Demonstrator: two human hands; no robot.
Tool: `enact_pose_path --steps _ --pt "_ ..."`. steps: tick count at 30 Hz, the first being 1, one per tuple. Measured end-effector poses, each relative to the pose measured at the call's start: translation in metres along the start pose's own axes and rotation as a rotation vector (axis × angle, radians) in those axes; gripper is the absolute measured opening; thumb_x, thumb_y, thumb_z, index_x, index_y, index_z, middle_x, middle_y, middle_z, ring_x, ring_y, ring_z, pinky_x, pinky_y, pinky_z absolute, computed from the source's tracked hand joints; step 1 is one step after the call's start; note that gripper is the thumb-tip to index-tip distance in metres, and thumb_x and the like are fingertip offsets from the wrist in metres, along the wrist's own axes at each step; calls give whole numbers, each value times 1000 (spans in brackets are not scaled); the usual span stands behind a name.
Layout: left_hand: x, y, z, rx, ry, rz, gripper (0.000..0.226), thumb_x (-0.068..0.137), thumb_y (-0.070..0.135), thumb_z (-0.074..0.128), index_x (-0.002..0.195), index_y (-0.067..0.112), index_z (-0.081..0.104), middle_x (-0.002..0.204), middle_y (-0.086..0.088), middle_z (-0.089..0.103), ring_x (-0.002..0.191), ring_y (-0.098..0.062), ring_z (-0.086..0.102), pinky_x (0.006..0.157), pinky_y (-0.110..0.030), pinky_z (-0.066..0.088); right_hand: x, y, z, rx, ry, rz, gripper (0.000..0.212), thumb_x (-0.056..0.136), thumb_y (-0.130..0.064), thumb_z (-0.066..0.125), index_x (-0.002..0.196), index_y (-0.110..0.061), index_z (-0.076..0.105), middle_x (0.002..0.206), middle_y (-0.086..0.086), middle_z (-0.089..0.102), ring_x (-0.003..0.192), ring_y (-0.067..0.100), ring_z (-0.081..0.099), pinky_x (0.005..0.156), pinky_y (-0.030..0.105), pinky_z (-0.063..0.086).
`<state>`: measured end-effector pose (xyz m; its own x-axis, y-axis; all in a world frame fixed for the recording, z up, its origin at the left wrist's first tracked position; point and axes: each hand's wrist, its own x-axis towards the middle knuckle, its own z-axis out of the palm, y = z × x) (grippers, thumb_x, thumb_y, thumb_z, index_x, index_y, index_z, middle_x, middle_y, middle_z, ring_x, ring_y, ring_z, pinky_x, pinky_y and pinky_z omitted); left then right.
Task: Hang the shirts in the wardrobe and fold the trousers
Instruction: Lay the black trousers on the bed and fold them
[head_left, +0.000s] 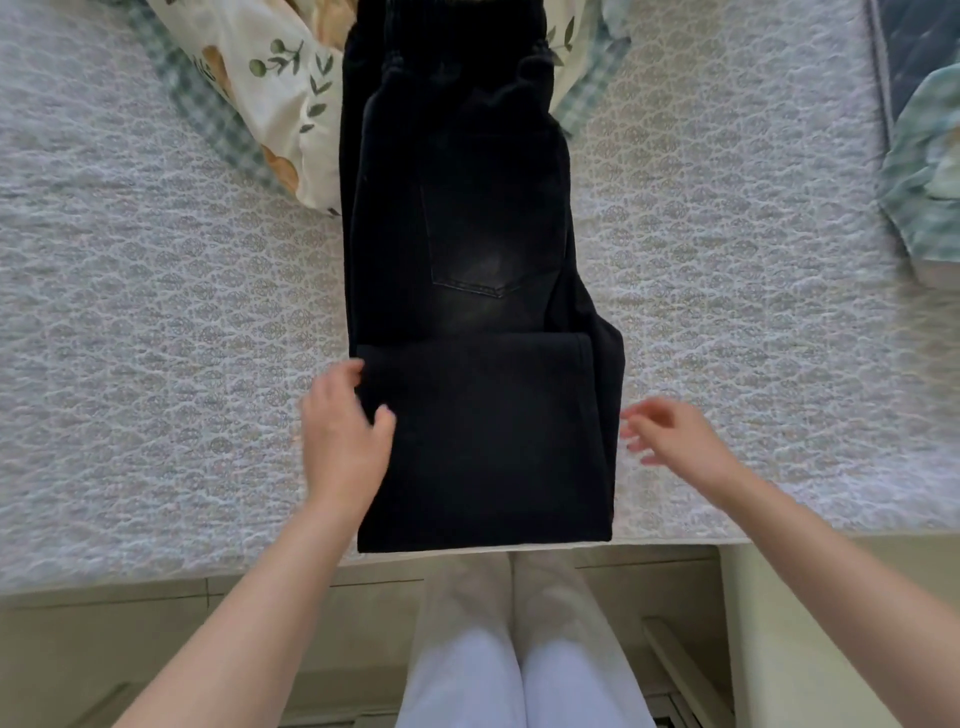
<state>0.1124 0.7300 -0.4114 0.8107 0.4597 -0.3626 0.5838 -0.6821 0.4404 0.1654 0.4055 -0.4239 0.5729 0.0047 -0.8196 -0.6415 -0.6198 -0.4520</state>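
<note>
Black trousers (467, 260) are laid on the bed (156, 260), halved lengthwise, hems already folded up once. Left hand (343, 436) is rested flat on their 9 o'clock edge, right hand (675, 441) held loose and empty at 3 o'clock. Another fold is probably needed.

The right hand (670, 436) is smearing into motion blur just right of the trousers (483, 415), so contact between its fingertips and the cloth is not showing. At the fold's left edge the left hand (340, 436) is covering the cloth, hiding whether it is pinching or only pressing. Far beyond that hand the waistband is running off the top edge, overlapping a floral pillow (270, 78) also being cropped there.
</note>
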Motion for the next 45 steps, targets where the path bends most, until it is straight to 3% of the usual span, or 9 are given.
enact_pose_path --steps 4,10,17,23,27,32,36,40,45 --pt "29 68 30 45 -215 374 52 88 19 68 137 16 49 132 -2 54 127 -21 46 107 -35 39 34 -29 -13 -77 153 -103 31 97 -27 53 125 -14 57 119 0 62 107 20 62 96 44 51" --pt "56 127 73 371 -641 484 74 86 43 70 148 21 35 133 -3 56 121 -25 53 100 -42 45 69 -60 -21 8 -15 -126 47 95 -25 60 138 -14 49 129 1 56 116 17 56 101 39 48" --pt "56 121 49 161 -843 518 14 87 26 72 100 22 68 93 6 65 84 -12 61 76 -31 52 67 -64 -23 82 -322 -96 25 89 -29 70 112 -18 69 103 -1 74 98 14 70 88 31 56" --pt "45 111 14 115 -958 548 16 88 23 71 104 25 69 97 13 67 93 -2 61 83 -24 50 61 -64 -7 -179 -39 -54 24 92 -35 62 103 -15 62 96 3 67 90 21 65 76 37 57" --pt "43 112 1 122 -961 601 11 89 25 70 99 28 69 91 14 67 88 0 61 80 -23 50 48 -76 17 -375 192 -139 36 91 -36 63 103 -7 47 90 6 57 81 24 58 53 32 40" --pt "45 111 -3 131 -928 636 4 90 30 68 92 30 64 83 11 64 82 -6 61 76 -30 52 36 -93 23 -645 217 -244 51 89 -53 60 109 -9 41 90 7 58 80 29 59 61 37 45" --pt "48 111 -4 132 -914 643 9 91 32 67 87 25 63 78 7 63 76 -10 61 70 -30 50 31 -109 20 -354 19 -237 43 97 -53 44 97 -10 47 83 5 61 73 21 60 65 39 54" --pt "57 115 4 120 -915 631 13 92 31 67 83 23 62 74 5 60 69 -11 58 63 -28 46 31 -116 15 -17 -178 -22 65 100 -58 22 109 -6 61 100 13 68 88 23 68 77 36 58" --pt "82 122 37 62 -807 567 17 92 32 66 106 23 66 101 6 67 95 -13 64 86 -38 54 49 -107 11 272 -375 205 88 90 -76 12 111 -13 70 103 15 72 100 30 69 88 43 55"
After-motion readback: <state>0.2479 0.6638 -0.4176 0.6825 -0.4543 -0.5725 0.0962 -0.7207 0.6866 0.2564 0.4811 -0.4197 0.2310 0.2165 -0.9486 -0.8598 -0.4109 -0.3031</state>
